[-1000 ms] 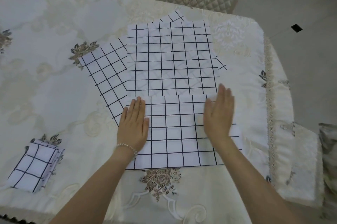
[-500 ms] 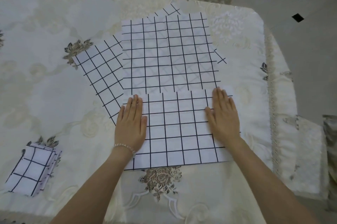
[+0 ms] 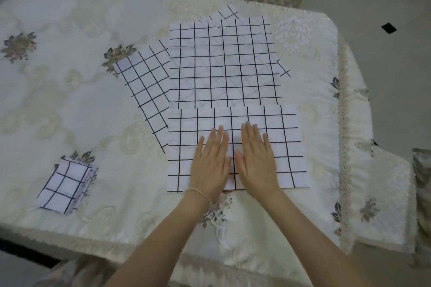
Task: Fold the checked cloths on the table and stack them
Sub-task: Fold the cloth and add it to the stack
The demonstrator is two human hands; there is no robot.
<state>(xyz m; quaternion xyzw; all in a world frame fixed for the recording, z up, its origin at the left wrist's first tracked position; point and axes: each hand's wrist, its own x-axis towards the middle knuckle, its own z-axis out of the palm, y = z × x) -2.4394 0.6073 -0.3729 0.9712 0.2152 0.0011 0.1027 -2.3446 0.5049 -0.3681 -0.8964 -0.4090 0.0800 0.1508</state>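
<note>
Both flat hands, left hand (image 3: 211, 162) and right hand (image 3: 255, 158), now together mid-cloth on half-folded checked cloth (image 3: 289, 146).

Both hands, left hand (image 3: 211, 163) and right hand (image 3: 255, 160), blurred and covered the folded cloth's (image 3: 286, 146) middle. The flat cloth (image 3: 224, 62) hid most of those beneath. Forearms ran off the bottom edge.
</note>
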